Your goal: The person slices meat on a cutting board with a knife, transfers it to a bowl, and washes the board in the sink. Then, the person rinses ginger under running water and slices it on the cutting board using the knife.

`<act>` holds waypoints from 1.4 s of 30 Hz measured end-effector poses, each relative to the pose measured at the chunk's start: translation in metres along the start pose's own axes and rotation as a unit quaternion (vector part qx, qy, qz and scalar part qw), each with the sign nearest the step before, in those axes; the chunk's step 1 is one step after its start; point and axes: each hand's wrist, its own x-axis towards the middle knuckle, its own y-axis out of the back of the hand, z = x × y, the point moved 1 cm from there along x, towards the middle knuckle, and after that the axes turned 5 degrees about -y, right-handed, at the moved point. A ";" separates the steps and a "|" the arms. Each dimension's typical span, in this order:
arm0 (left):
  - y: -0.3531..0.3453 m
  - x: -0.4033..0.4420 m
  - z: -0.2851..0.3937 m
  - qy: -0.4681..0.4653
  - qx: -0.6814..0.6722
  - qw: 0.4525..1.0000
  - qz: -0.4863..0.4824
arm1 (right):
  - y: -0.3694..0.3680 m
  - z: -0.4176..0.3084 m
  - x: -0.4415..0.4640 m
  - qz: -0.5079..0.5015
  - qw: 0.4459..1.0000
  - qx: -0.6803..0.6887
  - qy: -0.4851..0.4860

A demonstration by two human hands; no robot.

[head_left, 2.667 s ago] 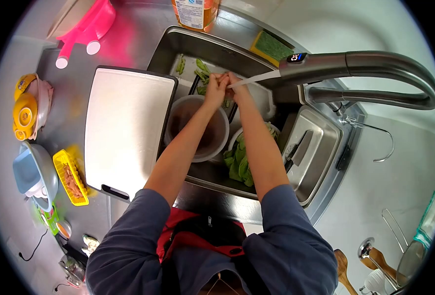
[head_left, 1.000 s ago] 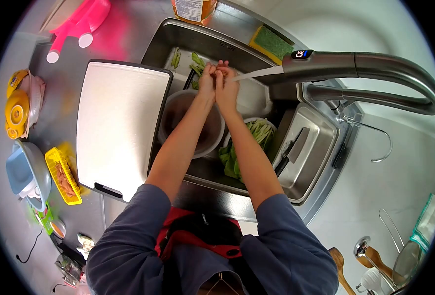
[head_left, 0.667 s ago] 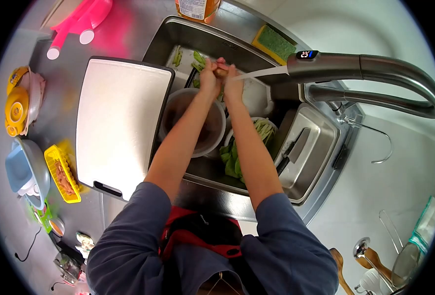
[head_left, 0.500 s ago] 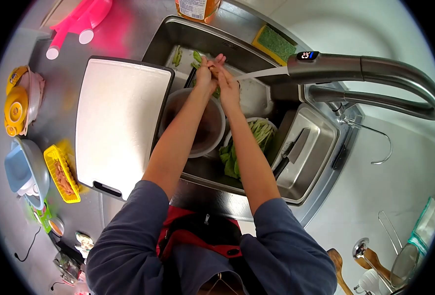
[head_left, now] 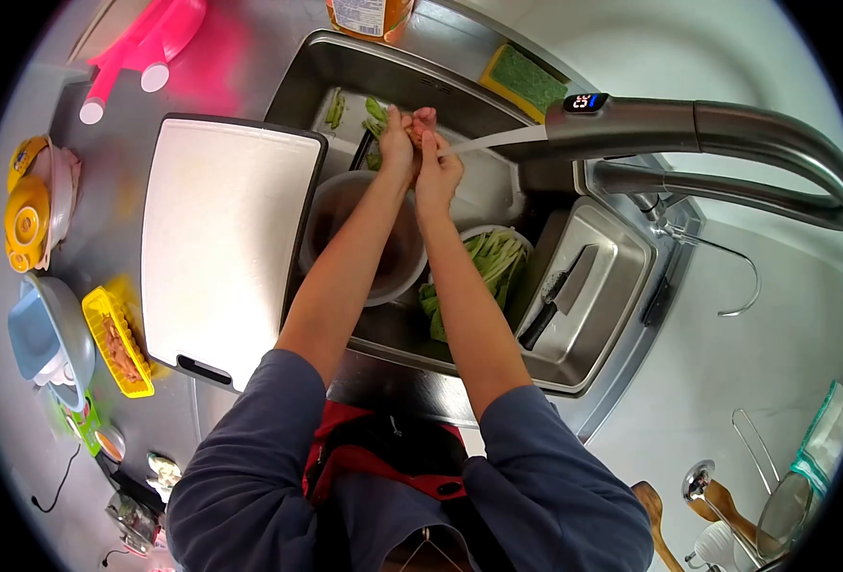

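Over the sink [head_left: 293, 91], my left hand [head_left: 398, 145] and my right hand [head_left: 437, 170] are close together, fingers closed around a pinkish piece of raw meat [head_left: 424, 121]. A stream of water from the faucet [head_left: 621, 129] reaches my right fingers. Below my forearms is a bowl [head_left: 412, 272] of dark, cloudy water. Green leafy vegetables [head_left: 497, 262] fill a white container under my right forearm. Some cut green pieces [head_left: 335, 108] lie on the sink's far-left floor.
A white cutting board [head_left: 231, 238] rests at the sink's left edge. A knife [head_left: 564, 296] lies in the small right basin. A green-yellow sponge [head_left: 526, 81] sits behind the sink. On the left counter are a yellow tray [head_left: 145, 386] with raw meat and a blue basin [head_left: 80, 334].
My hands have turned slightly, and more of the pink piece shows between them. The whole view has shifted a little, moving the sink leftward. Water keeps running.
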 end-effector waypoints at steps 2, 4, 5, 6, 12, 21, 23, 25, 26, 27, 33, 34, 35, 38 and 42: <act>-0.002 -0.003 0.002 -0.020 0.031 0.998 -0.047 | 0.005 -0.004 0.008 -0.009 1.000 -0.021 -0.014; -0.009 -0.009 0.009 -0.038 0.061 0.993 -0.092 | 0.012 -0.011 0.012 -0.018 0.998 -0.044 -0.029; -0.014 -0.007 0.014 0.001 0.035 0.995 -0.090 | 0.015 -0.015 0.014 -0.063 0.997 0.019 -0.046; -0.018 -0.007 0.017 0.041 0.008 0.995 -0.087 | 0.017 -0.020 0.013 -0.107 0.989 0.082 -0.064; -0.029 -0.004 0.016 0.129 -0.024 0.978 -0.162 | 0.021 -0.042 0.008 -0.137 0.988 -0.007 0.070; -0.021 -0.009 0.005 0.115 0.058 0.976 -0.174 | 0.019 -0.036 0.018 -0.041 0.966 -0.221 0.130; -0.022 -0.019 -0.001 0.112 0.098 0.977 -0.151 | 0.017 -0.032 0.025 -0.023 0.972 -0.216 0.092; -0.015 -0.026 -0.007 0.107 0.140 0.976 -0.130 | 0.014 -0.023 0.032 -0.005 0.976 -0.208 0.056; -0.010 -0.030 -0.009 0.031 0.203 0.968 -0.146 | 0.014 -0.017 0.034 0.019 0.982 -0.187 0.023; -0.007 -0.034 -0.009 -0.045 0.264 0.950 -0.161 | 0.014 -0.012 0.035 0.041 0.985 -0.165 -0.009; 0.010 -0.043 -0.006 -0.104 0.348 0.906 -0.219 | 0.022 -0.004 0.021 -0.012 0.994 -0.037 -0.103; 0.011 -0.044 -0.007 -0.146 0.367 0.893 -0.215 | 0.020 -0.004 0.020 -0.012 0.994 -0.037 -0.103; 0.013 -0.043 -0.008 -0.187 0.385 0.879 -0.211 | 0.016 -0.004 0.019 -0.023 0.996 -0.072 -0.040; 0.005 -0.040 0.006 -0.192 0.404 0.863 -0.234 | 0.011 -0.008 0.017 -0.024 0.992 -0.120 0.041; -0.008 -0.037 0.011 -0.060 0.310 0.941 -0.125 | 0.014 -0.008 0.007 -0.039 0.981 -0.128 0.140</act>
